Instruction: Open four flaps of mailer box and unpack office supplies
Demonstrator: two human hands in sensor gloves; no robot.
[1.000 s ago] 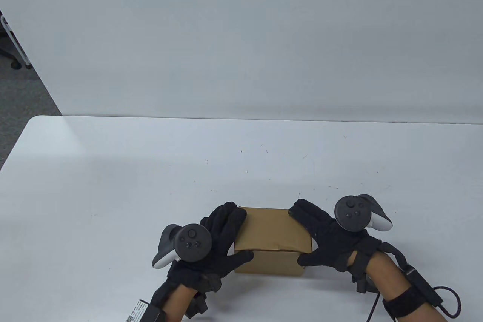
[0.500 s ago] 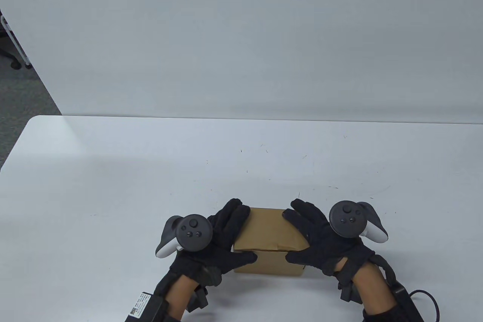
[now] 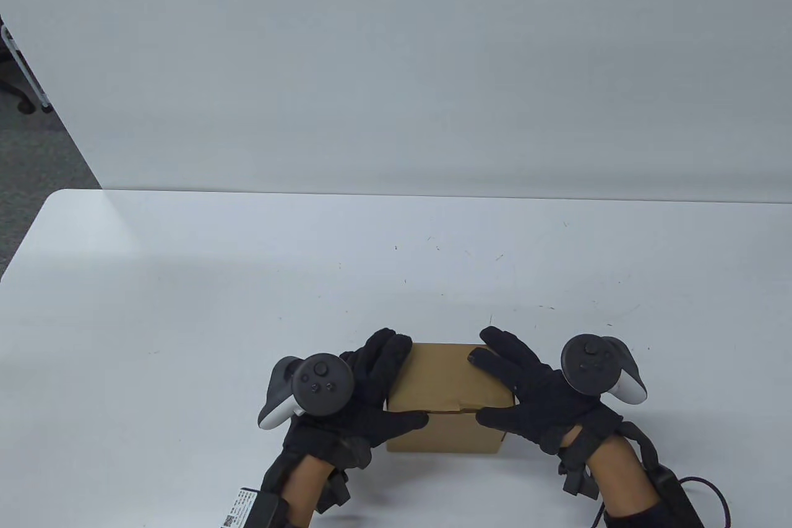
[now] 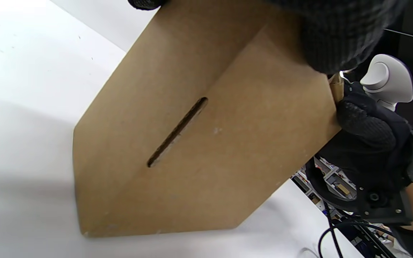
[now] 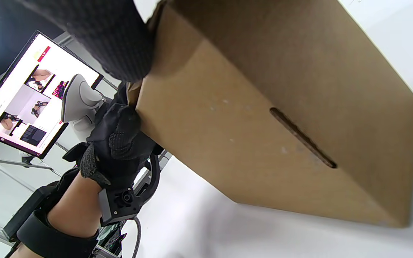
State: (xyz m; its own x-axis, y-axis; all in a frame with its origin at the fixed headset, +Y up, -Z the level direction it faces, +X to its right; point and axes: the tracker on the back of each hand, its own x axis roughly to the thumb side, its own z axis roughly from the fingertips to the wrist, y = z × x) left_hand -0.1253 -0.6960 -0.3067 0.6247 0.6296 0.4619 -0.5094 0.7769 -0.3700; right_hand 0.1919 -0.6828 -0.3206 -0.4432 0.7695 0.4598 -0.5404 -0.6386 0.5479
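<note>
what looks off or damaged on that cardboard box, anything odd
Nothing looks damaged or spilled. The mailer box sits closed on the table, its slot cleanly cut. The left hand and right hand grip its sides, thumbs at the near top edge, where a small gap shows.

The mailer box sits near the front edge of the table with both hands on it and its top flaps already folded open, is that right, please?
Not quite: the mailer box is closed, its top flaps lying flat, as the table view shows. The rest holds: it sits near the table's front edge, with the left hand and right hand on it.
</note>
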